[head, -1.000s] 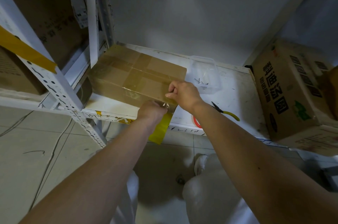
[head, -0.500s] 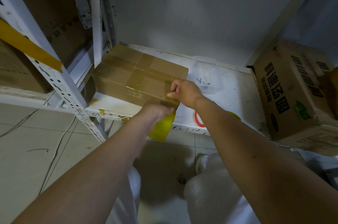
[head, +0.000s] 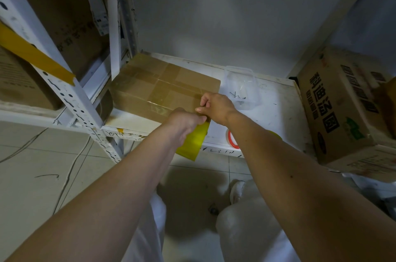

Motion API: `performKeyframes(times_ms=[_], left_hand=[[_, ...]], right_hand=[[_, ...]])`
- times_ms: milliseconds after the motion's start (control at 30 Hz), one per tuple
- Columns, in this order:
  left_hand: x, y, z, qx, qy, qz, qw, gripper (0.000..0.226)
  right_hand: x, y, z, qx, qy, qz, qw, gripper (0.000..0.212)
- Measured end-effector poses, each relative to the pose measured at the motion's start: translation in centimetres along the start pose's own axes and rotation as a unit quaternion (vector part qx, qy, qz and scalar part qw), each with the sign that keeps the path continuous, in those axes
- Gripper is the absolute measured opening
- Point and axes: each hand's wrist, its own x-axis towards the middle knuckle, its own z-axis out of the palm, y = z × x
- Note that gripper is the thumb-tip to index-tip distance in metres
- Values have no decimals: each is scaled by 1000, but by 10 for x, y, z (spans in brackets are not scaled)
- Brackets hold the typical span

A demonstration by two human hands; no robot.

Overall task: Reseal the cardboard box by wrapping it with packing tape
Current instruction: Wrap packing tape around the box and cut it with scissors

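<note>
A flat cardboard box (head: 150,90) lies on the white shelf (head: 276,111), with glossy tape strips crossing on its top. At its near right corner my left hand (head: 183,122) grips a yellowish strip of packing tape (head: 191,144) that hangs down past the shelf edge. My right hand (head: 216,105) is just above and touching it, fingers curled, pinching the tape at the box's top edge. Part of a red ring (head: 232,140), which may be the tape roll, shows on the shelf behind my right forearm.
A clear plastic container (head: 242,88) with a few screws stands just right of the box. A large printed carton (head: 342,107) fills the right end of the shelf. A white perforated upright (head: 70,94) and more cartons stand on the left. Tiled floor lies below.
My left hand has risen slightly and closed up against my right hand at the box corner. The yellow-handled pliers on the shelf are now hidden behind my right forearm.
</note>
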Motion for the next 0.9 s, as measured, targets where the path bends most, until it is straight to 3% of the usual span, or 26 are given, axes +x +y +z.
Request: performKeyframes(times_ms=[267, 567, 733, 900], left_hand=[[1, -18, 2, 30, -32, -21, 999, 37], [9, -43, -1, 21, -41, -101, 994, 43], [13, -54, 1, 18, 16, -62, 998, 34], [21, -54, 1, 72, 18, -13, 997, 50]], right_hand=[[-2, -1, 1, -8, 3, 2, 1000, 15], [-4, -5, 0, -22, -4, 10, 1000, 16], [-6, -6, -2, -25, -5, 8, 1000, 16], [-5, -7, -3, -18, -8, 14, 1000, 16]])
